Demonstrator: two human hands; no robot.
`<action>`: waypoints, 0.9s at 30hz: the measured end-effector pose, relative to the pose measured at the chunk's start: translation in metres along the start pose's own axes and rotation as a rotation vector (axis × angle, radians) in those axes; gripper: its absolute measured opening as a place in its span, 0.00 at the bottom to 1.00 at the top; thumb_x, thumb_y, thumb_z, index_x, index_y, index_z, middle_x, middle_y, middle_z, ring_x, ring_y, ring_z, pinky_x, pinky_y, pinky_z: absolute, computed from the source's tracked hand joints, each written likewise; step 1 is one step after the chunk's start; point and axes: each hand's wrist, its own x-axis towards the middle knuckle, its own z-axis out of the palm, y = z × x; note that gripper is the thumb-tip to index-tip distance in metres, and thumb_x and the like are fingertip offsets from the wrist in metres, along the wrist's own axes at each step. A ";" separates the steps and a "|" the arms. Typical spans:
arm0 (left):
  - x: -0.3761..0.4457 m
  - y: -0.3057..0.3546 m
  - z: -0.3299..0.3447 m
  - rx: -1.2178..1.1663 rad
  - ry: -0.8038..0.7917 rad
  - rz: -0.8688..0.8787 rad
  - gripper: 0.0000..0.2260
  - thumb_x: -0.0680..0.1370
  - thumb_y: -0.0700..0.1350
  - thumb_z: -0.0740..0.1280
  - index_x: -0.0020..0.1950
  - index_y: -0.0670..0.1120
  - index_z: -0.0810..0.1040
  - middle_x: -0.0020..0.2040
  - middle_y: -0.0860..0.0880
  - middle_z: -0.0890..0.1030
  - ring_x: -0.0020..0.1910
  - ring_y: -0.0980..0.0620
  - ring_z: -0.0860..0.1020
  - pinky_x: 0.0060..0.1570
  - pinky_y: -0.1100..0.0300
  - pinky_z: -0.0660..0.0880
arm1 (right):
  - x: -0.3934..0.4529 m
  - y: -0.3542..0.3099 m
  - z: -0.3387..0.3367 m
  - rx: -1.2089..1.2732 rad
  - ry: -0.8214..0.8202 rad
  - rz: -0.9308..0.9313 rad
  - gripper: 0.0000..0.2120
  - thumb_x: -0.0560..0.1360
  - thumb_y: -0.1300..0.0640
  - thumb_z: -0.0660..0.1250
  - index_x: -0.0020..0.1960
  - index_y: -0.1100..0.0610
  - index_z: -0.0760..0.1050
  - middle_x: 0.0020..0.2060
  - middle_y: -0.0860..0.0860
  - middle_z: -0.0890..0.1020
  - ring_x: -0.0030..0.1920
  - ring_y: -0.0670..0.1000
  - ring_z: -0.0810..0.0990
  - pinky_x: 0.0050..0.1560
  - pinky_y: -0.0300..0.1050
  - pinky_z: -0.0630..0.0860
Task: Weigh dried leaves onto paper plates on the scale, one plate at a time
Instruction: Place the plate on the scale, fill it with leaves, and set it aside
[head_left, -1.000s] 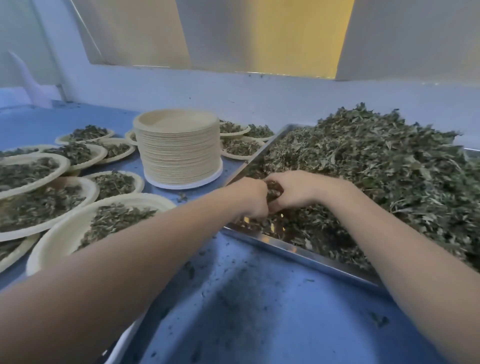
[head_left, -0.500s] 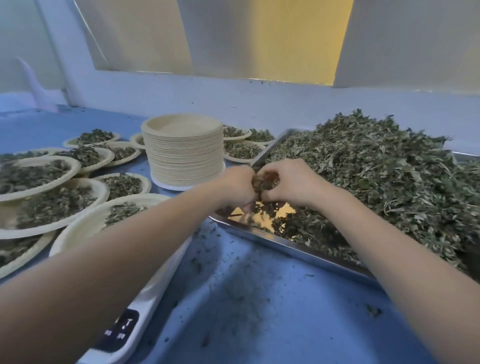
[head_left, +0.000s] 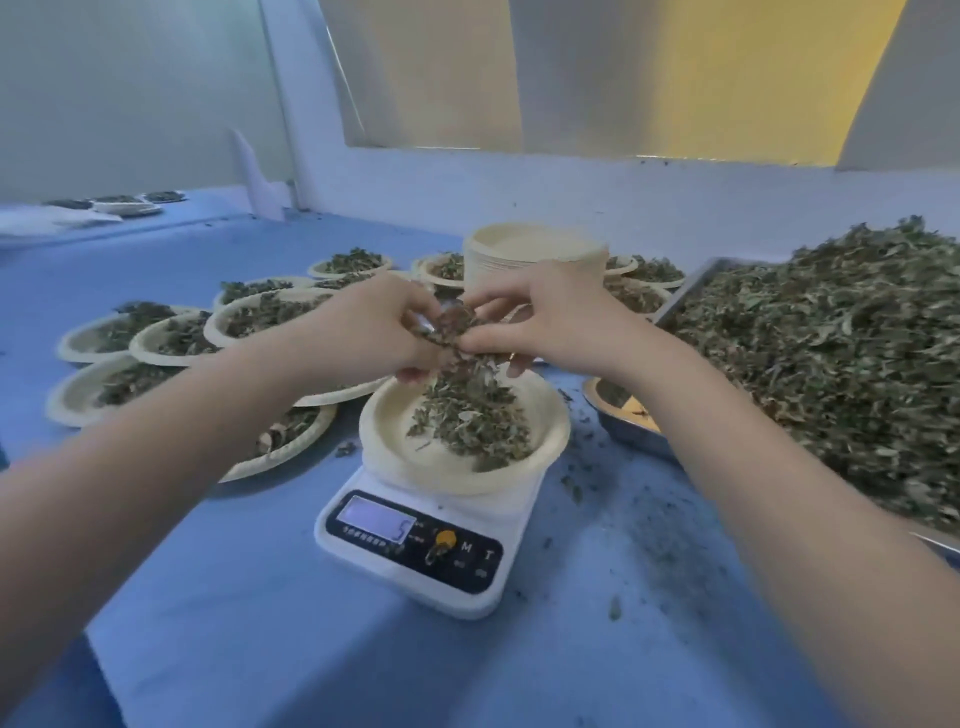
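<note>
Dried leaves (head_left: 470, 415) pile in the paper plate (head_left: 415, 457) sitting on the white scale (head_left: 415, 551). Right above it, the left hand (head_left: 374, 332) and right hand (head_left: 556, 322) meet, fingers curled, pinching one clump of leaves (head_left: 454, 325) between them. Metal tray (head_left: 631, 439) heaped with leaves just right.

The blue table (head_left: 270, 597) in front of the scale (head_left: 415, 551) is open, with only leaf crumbs. Left of the scale, filled plates (head_left: 171, 338) lie close together and one touches it. Behind, a plate stack (head_left: 535, 254) stands upright. On the right, the heaped tray (head_left: 831, 364) blocks the way; a narrow strip stays between.
</note>
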 end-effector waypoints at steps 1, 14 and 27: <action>-0.005 -0.007 0.000 -0.013 0.003 -0.020 0.07 0.72 0.42 0.73 0.44 0.50 0.76 0.41 0.47 0.81 0.33 0.49 0.80 0.39 0.62 0.75 | 0.000 0.000 0.004 0.014 -0.010 0.008 0.13 0.72 0.54 0.73 0.55 0.48 0.77 0.47 0.48 0.81 0.28 0.48 0.81 0.33 0.34 0.77; -0.016 -0.042 0.019 -0.182 0.174 -0.063 0.15 0.73 0.37 0.65 0.51 0.58 0.79 0.49 0.59 0.77 0.35 0.59 0.74 0.34 0.66 0.70 | -0.005 0.009 0.008 -0.018 0.117 0.001 0.10 0.76 0.59 0.69 0.55 0.48 0.79 0.48 0.48 0.82 0.38 0.48 0.83 0.36 0.38 0.80; -0.018 -0.072 0.059 -0.392 0.752 -0.213 0.07 0.74 0.43 0.64 0.43 0.54 0.79 0.37 0.58 0.78 0.32 0.66 0.73 0.31 0.72 0.67 | -0.011 0.008 -0.001 -0.012 0.164 0.013 0.11 0.74 0.59 0.70 0.53 0.47 0.81 0.46 0.46 0.82 0.40 0.49 0.83 0.41 0.39 0.81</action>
